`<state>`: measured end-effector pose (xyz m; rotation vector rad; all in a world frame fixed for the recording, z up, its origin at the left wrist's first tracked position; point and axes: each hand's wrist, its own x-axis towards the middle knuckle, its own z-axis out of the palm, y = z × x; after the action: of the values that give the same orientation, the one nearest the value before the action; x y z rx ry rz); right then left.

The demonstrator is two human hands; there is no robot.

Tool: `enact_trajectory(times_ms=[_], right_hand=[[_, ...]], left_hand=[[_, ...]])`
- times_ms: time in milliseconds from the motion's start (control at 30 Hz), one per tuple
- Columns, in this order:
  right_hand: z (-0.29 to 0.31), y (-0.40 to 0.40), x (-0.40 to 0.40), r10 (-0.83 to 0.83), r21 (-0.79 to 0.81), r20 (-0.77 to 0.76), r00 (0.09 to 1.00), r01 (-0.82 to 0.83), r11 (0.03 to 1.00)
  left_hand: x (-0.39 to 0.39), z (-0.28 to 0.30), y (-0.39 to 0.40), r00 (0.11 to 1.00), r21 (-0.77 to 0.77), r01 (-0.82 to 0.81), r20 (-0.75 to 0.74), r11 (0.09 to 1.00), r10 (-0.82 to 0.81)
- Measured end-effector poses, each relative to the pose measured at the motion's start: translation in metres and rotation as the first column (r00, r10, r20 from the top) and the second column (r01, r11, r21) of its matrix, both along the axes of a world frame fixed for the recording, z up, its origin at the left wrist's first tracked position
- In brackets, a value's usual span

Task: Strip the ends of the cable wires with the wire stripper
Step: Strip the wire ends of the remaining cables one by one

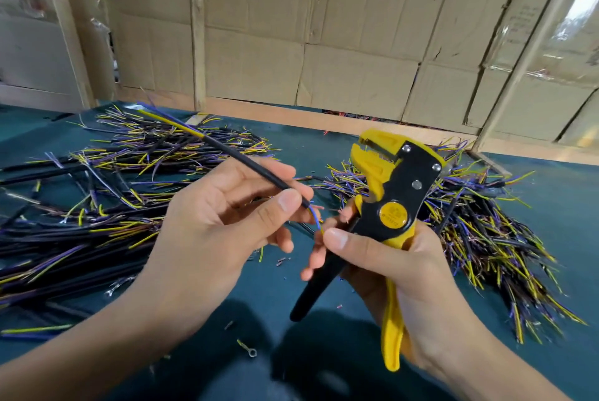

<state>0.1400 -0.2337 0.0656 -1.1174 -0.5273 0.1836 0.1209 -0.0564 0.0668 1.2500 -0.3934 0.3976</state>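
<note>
My left hand (227,219) pinches a black cable (246,162) between thumb and fingers, its far end pointing up and left with yellow and blue wires showing. Thin blue and yellow wires (316,220) come out of its near end, and the thumb and finger of my right hand (385,258) pinch their tips. That hand also grips the yellow and black wire stripper (389,203) by its handles, jaws pointing up and away from the wires.
A pile of black cables (97,206) with yellow and purple wire ends lies on the green table at the left. A second pile (479,225) lies at the right. Small insulation scraps (249,348) dot the table near me. Cardboard boxes (324,28) stand behind.
</note>
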Motion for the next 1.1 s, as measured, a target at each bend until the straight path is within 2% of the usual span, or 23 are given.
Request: enact_trajectory(times_ms=[200, 367, 500, 700, 900, 1000, 1100], right_hand=[[0.005, -0.001, 0.000, 0.139, 0.018, -0.088, 0.986, -0.138, 0.990], [0.006, -0.001, 0.000, 0.151, -0.033, -0.136, 0.979, -0.157, 0.987], [0.007, -0.003, 0.000, 0.177, -0.017, -0.160, 0.971, -0.182, 0.983], [0.008, -0.003, 0.003, 0.114, -0.054, -0.167, 0.979, -0.124, 0.991], [0.005, -0.003, 0.003, 0.043, -0.135, -0.080, 0.996, -0.054, 0.989], [0.006, -0.003, 0.003, 0.039, -0.144, -0.068, 0.997, -0.048, 0.988], [0.008, -0.004, 0.004, 0.042, -0.139, -0.065, 0.997, -0.051, 0.989]], left_hand=[[0.001, 0.002, 0.003, 0.988, -0.043, 0.147, -0.046, 0.988, -0.149], [-0.002, 0.004, 0.003, 0.983, 0.058, 0.175, -0.056, 0.983, -0.172], [-0.002, 0.006, 0.001, 0.965, -0.040, 0.242, -0.097, 0.969, -0.245], [-0.002, 0.007, -0.002, 0.959, -0.039, 0.209, -0.189, 0.977, -0.212], [-0.004, 0.009, 0.000, 0.975, 0.126, 0.154, -0.182, 0.980, -0.130], [-0.004, 0.009, 0.000, 0.964, 0.083, 0.189, -0.203, 0.978, -0.169], [-0.002, 0.013, 0.002, 0.917, -0.024, 0.256, -0.311, 0.966, -0.251]])
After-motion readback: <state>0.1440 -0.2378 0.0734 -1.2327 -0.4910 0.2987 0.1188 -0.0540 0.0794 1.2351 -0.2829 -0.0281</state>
